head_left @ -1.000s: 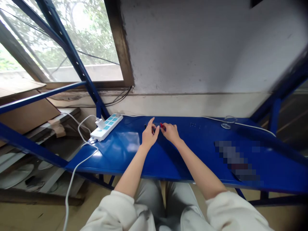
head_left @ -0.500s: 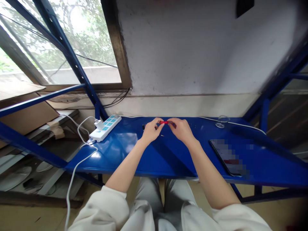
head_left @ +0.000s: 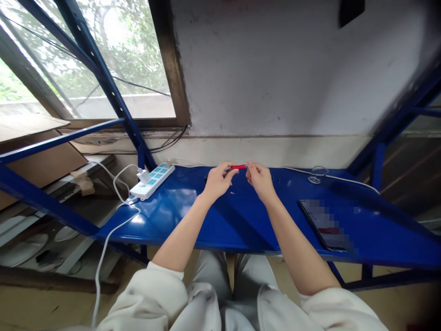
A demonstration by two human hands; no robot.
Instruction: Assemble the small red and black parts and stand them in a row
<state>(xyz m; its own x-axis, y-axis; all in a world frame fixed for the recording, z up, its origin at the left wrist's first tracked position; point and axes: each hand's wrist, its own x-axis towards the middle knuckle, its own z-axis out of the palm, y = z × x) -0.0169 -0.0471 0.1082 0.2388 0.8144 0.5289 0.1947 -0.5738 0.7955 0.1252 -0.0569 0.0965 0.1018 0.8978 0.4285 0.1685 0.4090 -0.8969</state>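
A slim red pen-like stick with a greyish right end is held level between my two hands, above the far part of the blue table. My left hand pinches its left end between thumb and fingers. At the greyish right end, my right hand has thumb and fingertips closed together. What the greyish end is, I cannot make out. A small dark object shows just left of my left hand, partly hidden. Below the hands a tiny pale scrap lies on the table.
A white power strip with a plug and cable sits at the table's left end. On the right lie a dark phone, partly blurred, and a clear, thin-rimmed object. Blue metal posts rise at both sides; a wall stands behind.
My hands have lifted slightly. The right fingers have closed in more tightly at the stick's right end, and more of the red stick shows between the hands.
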